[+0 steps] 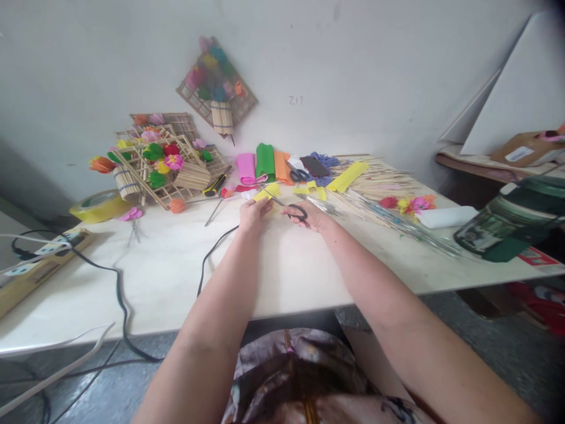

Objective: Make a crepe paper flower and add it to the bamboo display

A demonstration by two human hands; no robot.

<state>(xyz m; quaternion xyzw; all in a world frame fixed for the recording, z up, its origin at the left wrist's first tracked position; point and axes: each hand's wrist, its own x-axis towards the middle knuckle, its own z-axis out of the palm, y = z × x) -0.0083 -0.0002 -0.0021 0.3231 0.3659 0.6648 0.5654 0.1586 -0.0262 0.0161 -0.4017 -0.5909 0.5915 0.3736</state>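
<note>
My left hand (255, 212) holds a small piece of yellow crepe paper (270, 191) between closed fingers, near the middle of the table. Just to its right, my right hand (309, 215) grips the black handles of a pair of scissors (296, 211). The blades point up and left and meet the yellow paper at its edge. Whether they are parted is too small to tell. Behind my hands lie a yellow strip (348, 176) and rolls of pink (246, 168), green (265, 162) and orange paper (282, 167).
Bamboo frames with paper flowers (154, 153) and yellow tape (99, 204) stand left. A power strip (44, 265) with cables lies at the left edge. Thin sticks (379, 179), wires (410, 229) and a green bottle (507, 218) are on the right.
</note>
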